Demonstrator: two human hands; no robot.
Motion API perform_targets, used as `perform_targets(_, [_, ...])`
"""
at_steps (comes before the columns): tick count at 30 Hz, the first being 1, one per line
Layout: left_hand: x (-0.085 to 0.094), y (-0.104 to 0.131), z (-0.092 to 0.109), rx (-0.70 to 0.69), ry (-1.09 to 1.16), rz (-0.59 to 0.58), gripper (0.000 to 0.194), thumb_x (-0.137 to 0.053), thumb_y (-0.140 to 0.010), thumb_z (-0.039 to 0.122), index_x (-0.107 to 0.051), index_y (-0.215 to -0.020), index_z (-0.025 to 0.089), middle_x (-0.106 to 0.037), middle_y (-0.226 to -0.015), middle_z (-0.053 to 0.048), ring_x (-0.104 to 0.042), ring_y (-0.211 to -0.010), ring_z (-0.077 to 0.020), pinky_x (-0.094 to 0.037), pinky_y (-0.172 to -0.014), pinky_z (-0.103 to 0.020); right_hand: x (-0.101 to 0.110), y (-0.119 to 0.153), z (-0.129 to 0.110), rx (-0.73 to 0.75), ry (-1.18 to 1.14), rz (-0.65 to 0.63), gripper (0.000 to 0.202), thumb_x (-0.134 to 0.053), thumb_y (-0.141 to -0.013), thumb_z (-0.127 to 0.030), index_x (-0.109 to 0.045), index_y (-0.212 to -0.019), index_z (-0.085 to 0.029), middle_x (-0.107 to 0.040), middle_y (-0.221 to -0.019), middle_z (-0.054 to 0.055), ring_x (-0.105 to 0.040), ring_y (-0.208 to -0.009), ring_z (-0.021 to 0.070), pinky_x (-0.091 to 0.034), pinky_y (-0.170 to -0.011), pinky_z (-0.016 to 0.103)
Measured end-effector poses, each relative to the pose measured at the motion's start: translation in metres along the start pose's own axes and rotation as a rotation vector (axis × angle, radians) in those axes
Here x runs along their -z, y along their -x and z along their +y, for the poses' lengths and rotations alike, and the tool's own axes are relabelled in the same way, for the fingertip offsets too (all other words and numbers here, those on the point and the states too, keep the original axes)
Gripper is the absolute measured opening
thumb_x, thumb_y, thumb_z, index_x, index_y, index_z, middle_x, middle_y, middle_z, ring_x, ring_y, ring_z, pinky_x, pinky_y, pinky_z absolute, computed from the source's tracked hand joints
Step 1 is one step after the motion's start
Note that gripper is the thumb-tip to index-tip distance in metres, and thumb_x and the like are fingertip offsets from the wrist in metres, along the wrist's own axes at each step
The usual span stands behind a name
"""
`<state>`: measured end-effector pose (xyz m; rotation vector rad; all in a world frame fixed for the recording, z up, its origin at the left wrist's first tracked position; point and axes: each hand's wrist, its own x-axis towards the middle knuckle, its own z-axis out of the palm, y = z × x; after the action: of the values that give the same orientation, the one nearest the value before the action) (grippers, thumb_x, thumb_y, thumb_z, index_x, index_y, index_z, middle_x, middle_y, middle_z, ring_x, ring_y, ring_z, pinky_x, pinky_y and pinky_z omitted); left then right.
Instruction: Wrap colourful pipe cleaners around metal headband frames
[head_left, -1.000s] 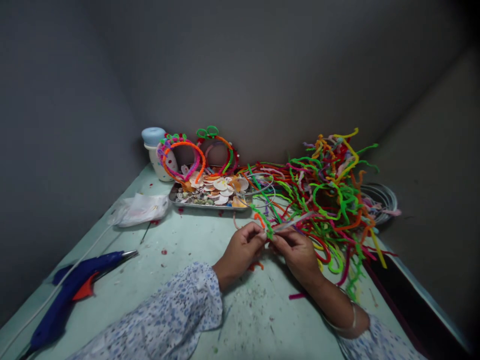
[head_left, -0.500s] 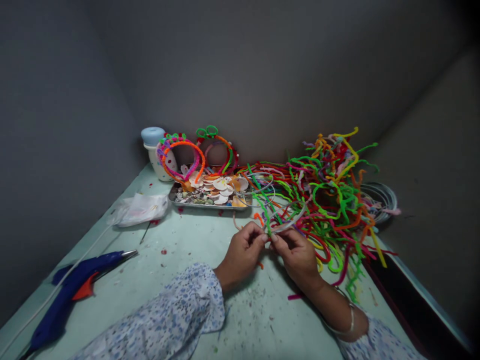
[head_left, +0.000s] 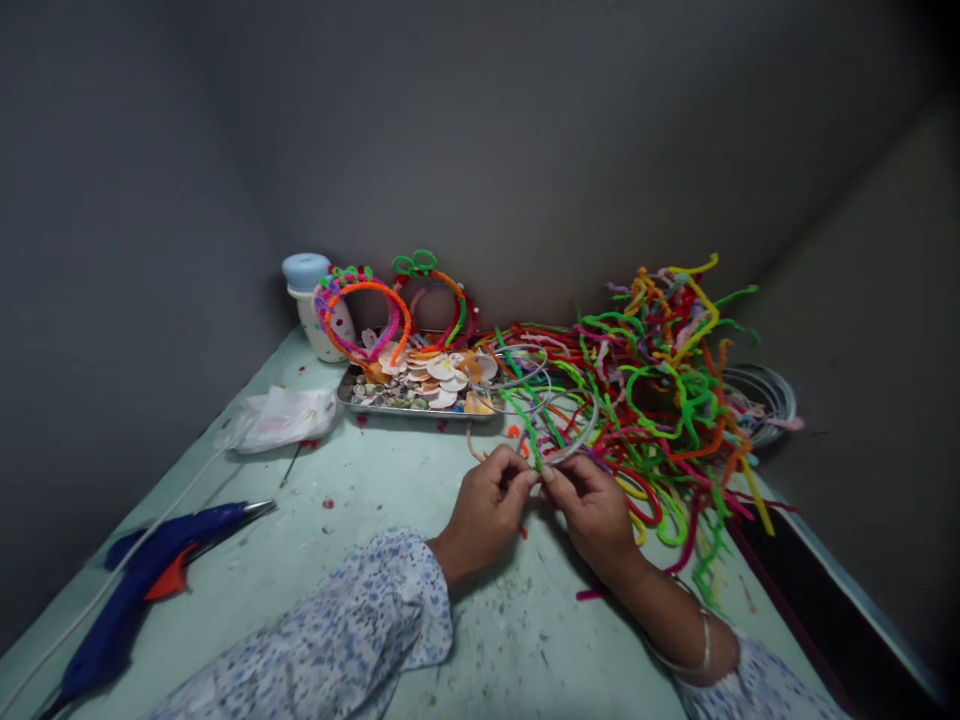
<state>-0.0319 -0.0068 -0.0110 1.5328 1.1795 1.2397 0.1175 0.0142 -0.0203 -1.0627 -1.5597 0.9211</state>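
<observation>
Close together above the table, my left hand and my right hand meet thumb to thumb. Both are closed in a pinch on the lower end of a bright green pipe cleaner, which rises away from the fingertips. Thin silver wire comes out by my right fingers and curves in wide loops toward the tray. My fingers partly hide where the wire and the pipe cleaner meet. Behind the hands stands a metal tray of shells and small stones.
A large tangle of colourful pipe cleaners fills the right side, beside a wire coil. Decorated headbands and a blue-lidded jar stand at the back. Left lie a plastic bag and a blue glue gun with its cord.
The wire loop beside my right hand has shifted slightly to the left. Both hands keep nearly the same place and pinch.
</observation>
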Motion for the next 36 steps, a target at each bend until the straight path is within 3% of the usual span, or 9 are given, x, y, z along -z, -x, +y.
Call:
perform_targets(4, [0.0,0.0,0.001,0.016,0.011,0.016,0.017,-0.05,-0.09,0.028,-0.05,-0.077,0.018,-0.05,-0.068,0.003,-0.044,-0.062,-0.0108,-0.035,-0.058,-0.022,0.0,0.0,-0.001,0.0,-0.005,-0.019,0.019,-0.06,-0.088,-0.035,-0.062,-0.076,-0.02,-0.059,-0.067,0.0,-0.056,-0.061,0.0156,-0.047,-0.057,0.026])
perform_targets(20, [-0.002,0.001,-0.001,-0.091,-0.163,-0.008,0.015,-0.049,-0.091,0.025,-0.052,-0.079,0.018,-0.053,-0.071,0.002,-0.047,-0.067,-0.0124,-0.036,-0.063,-0.024,0.002,0.0,0.008,0.196,0.165,0.039,0.01,-0.056,-0.09,-0.029,-0.062,-0.088,-0.021,-0.062,-0.083,0.002,-0.059,-0.078,0.0192,-0.046,-0.072,0.032])
perform_targets(33, [-0.001,0.002,-0.003,-0.068,-0.158,0.029,0.013,-0.049,-0.091,0.025,-0.052,-0.079,0.018,-0.054,-0.071,0.002,-0.048,-0.066,-0.0125,-0.036,-0.062,-0.024,0.0,0.001,0.005,0.122,0.124,0.009,0.02,-0.054,-0.092,-0.033,-0.06,-0.077,-0.021,-0.056,-0.073,0.0,-0.053,-0.069,0.0166,-0.042,-0.065,0.029])
perform_targets(36, [-0.001,0.0,-0.004,-0.062,-0.151,0.026,0.013,-0.049,-0.09,0.025,-0.052,-0.079,0.018,-0.054,-0.071,0.001,-0.049,-0.066,-0.0125,-0.036,-0.062,-0.024,0.0,0.001,0.005,0.088,0.049,0.029,0.02,-0.051,-0.094,-0.035,-0.062,-0.085,-0.021,-0.057,-0.075,0.0,-0.053,-0.069,0.0163,-0.042,-0.065,0.029])
